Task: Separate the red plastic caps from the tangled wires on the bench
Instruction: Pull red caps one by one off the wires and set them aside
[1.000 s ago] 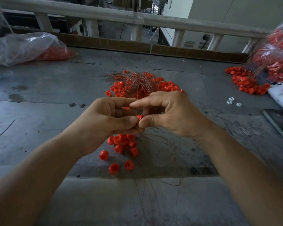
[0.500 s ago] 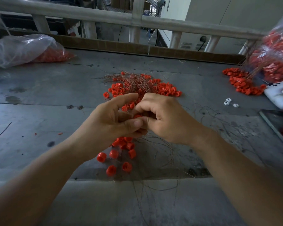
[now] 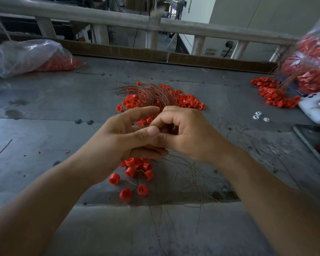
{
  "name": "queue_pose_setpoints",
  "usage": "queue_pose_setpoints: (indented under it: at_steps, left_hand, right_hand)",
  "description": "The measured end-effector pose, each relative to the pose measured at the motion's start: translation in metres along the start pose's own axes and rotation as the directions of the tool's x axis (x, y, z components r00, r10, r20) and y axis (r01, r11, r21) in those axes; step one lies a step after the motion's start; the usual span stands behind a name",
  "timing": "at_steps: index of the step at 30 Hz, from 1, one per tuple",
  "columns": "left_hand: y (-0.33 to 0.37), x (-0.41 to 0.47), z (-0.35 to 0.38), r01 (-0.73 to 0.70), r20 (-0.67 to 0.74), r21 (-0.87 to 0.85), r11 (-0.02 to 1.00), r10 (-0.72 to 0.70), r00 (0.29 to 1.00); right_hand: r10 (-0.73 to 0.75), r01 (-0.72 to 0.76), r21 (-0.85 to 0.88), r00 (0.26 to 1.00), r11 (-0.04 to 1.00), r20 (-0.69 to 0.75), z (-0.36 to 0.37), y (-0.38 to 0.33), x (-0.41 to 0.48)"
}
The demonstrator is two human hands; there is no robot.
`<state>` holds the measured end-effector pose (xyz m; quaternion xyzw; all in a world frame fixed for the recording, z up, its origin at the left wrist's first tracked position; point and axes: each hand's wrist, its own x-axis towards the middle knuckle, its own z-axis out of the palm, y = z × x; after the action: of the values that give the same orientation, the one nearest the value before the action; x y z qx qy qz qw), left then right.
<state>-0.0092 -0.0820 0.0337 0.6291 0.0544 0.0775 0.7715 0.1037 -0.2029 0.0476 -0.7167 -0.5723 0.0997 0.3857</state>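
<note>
bench (image 3: pixel 44 126) showing dull grey, stained, scuffed surface | caps (image 3: pixel 130 171) looking smooth red plastic | wires (image 3: pixel 151 91) glinting thin coppery metal | bag (image 3: pixel 22 56) shining clear crinkled plastic

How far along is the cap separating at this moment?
Done: a cluster of loose red plastic caps lies near the front edge of the grey bench, thin bare wires beside it. In hand: the left hand and right hand meet, fingers curled; whatever they pinch is hidden. Left: the tangled pile of red caps and wires behind the hands, plus another red heap far right.
</note>
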Motion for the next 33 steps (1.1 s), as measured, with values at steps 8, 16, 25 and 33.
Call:
queue_pose_setpoints:
  at_steps: [8,16,25,33]
  left_hand:
    - [0.001,0.004,-0.009,-0.041,-0.024,-0.031,0.999,0.041,0.999]
    - [0.003,0.005,-0.019,-0.126,-0.003,-0.232,0.964,0.129,0.992]
    - [0.002,0.004,-0.015,-0.107,-0.196,0.126,0.986,0.131,0.972]
    - [-0.002,0.004,-0.02,0.013,-0.176,0.667,0.745,0.141,0.974]
  right_hand:
    - [0.146,-0.173,0.223,0.981,0.959,0.131,-0.005,0.004,0.0]
    - [0.122,-0.137,0.243,0.99,0.96,0.072,-0.009,0.001,0.0]
    - [0.134,-0.134,-0.042,0.991,0.99,-0.001,-0.014,0.006,0.0]
    - [0.181,-0.168,-0.102,0.975,0.98,0.129,-0.015,0.007,-0.001]
